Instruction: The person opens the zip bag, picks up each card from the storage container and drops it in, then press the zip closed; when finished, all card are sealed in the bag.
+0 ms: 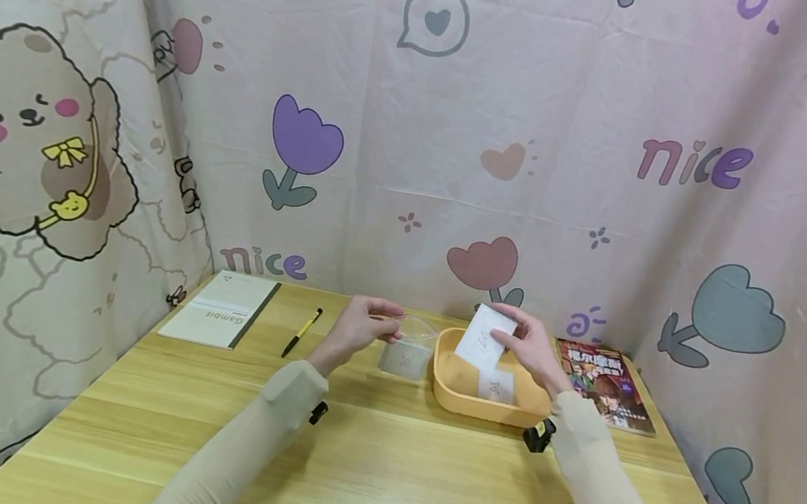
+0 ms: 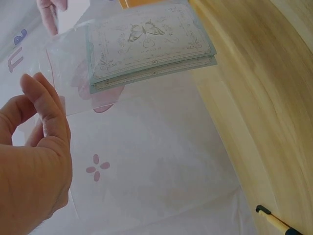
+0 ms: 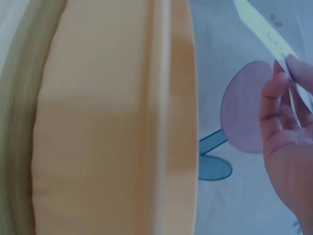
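Observation:
My left hand [image 1: 358, 329] pinches the top edge of a clear plastic zip bag [image 2: 73, 66] between thumb and fingers. Inside the bag, pale cards [image 2: 151, 39] with a green border and a butterfly print lie stacked. The bag hangs just left of a yellow-orange plastic basket [image 1: 482, 409]. Over that basket, my right hand [image 1: 531, 350] holds a white card [image 1: 480, 347] with handwriting on it, tilted, thumb on its face. A second white card [image 1: 496, 387] with writing lies in the basket. The basket's wall fills much of the right wrist view.
At the back left lies a notebook [image 1: 222, 312], with a yellow and black pen [image 1: 302, 333] to its right. A colourful magazine [image 1: 606, 386] is right of the basket, partly behind it. A printed curtain [image 1: 415, 161] hangs along the table's back edge.

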A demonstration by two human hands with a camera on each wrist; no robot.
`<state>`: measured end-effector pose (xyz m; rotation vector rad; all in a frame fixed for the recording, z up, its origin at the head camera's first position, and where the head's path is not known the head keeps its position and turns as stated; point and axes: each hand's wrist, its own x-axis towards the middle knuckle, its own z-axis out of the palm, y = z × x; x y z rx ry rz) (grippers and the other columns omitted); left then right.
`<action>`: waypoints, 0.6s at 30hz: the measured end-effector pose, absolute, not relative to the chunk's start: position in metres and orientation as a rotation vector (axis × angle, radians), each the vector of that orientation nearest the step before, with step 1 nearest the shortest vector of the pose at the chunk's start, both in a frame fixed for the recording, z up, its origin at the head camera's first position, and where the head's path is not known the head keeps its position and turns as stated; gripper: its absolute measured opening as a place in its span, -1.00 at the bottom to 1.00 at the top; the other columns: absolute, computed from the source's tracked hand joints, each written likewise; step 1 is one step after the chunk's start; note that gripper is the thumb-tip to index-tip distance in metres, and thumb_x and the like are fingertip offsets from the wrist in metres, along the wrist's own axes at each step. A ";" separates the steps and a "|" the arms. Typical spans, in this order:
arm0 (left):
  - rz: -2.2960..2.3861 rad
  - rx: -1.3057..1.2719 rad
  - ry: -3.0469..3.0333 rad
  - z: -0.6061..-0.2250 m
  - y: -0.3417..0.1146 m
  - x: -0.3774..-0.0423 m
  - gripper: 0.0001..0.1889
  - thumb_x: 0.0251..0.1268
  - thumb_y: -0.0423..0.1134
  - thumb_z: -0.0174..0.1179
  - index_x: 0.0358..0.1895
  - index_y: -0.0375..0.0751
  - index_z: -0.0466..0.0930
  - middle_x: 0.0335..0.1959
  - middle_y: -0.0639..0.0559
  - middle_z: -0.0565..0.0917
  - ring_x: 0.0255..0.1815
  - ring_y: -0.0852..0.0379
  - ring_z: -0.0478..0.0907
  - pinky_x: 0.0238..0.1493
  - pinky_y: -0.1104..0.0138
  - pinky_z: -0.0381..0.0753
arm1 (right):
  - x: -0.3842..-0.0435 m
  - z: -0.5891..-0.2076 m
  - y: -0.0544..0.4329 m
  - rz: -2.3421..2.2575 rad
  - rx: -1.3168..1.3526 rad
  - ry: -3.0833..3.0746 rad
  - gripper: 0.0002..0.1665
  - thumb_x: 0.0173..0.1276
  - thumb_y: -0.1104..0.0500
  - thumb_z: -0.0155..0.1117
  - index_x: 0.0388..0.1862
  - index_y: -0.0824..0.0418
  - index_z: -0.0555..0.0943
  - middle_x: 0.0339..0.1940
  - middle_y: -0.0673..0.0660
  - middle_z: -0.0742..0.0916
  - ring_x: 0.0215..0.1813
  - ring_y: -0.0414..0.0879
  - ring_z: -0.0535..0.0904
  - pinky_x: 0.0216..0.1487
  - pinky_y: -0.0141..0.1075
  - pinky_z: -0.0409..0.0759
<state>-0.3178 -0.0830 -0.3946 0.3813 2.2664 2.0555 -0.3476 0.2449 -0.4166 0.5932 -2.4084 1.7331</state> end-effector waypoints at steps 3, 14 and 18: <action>2.061 0.384 2.260 -0.395 -0.082 -0.318 -0.74 0.26 -0.51 0.21 0.02 -0.42 0.64 0.01 -0.32 0.68 -0.41 0.17 0.70 -0.21 0.31 0.79 | -0.344 -0.412 0.239 1.733 0.580 -2.334 -0.42 0.31 0.31 0.35 0.31 0.26 0.49 -0.10 0.11 0.71 -0.36 -0.23 0.64 -0.40 -0.29 0.73; 2.112 0.414 2.242 -0.390 -0.081 -0.313 -0.73 0.26 -0.50 0.22 0.02 -0.45 0.63 -0.02 -0.33 0.69 -0.44 0.18 0.70 -0.18 0.24 0.80 | -0.333 -0.392 0.215 1.884 0.654 -2.037 -0.42 0.32 0.42 0.27 0.33 0.37 0.43 -0.09 -0.10 0.73 -0.38 -0.21 0.64 -0.42 -0.20 0.76; 2.107 0.422 2.242 -0.390 -0.082 -0.313 -0.72 0.26 -0.50 0.22 0.03 -0.45 0.63 -0.01 -0.35 0.68 -0.43 0.18 0.70 -0.19 0.29 0.79 | -0.330 -0.388 0.206 1.924 0.660 -1.955 -0.42 0.32 0.44 0.25 0.33 0.38 0.42 -0.09 -0.01 0.71 -0.35 -0.19 0.63 -0.40 -0.26 0.77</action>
